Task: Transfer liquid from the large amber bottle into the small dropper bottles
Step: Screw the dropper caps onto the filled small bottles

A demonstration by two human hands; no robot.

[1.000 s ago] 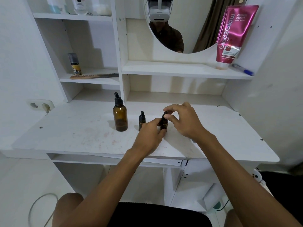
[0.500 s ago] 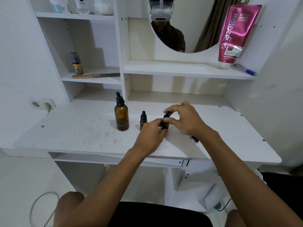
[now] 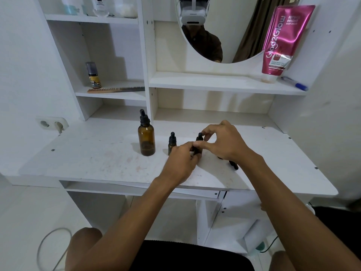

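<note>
The large amber bottle (image 3: 146, 139) stands upright on the white desk (image 3: 93, 161) with its black dropper cap on. Right of it stands a small dropper bottle (image 3: 172, 142), capped and untouched. A second small dropper bottle (image 3: 198, 143) stands between my hands. My left hand (image 3: 180, 163) grips its body from the front. My right hand (image 3: 222, 142) pinches its black dropper cap with thumb and forefinger. A dark object (image 3: 233, 164) lies on the desk, partly hidden under my right wrist.
A pink lotion tube (image 3: 281, 40) and a blue pen (image 3: 295, 84) sit on the upper right shelf. A small spray bottle (image 3: 93, 75) and a comb (image 3: 115, 89) lie on the left shelf. A wall socket (image 3: 51, 123) is at the left.
Both hands stay on the second small bottle. The view has shifted slightly, and the dark object under my right wrist has come into sight.
</note>
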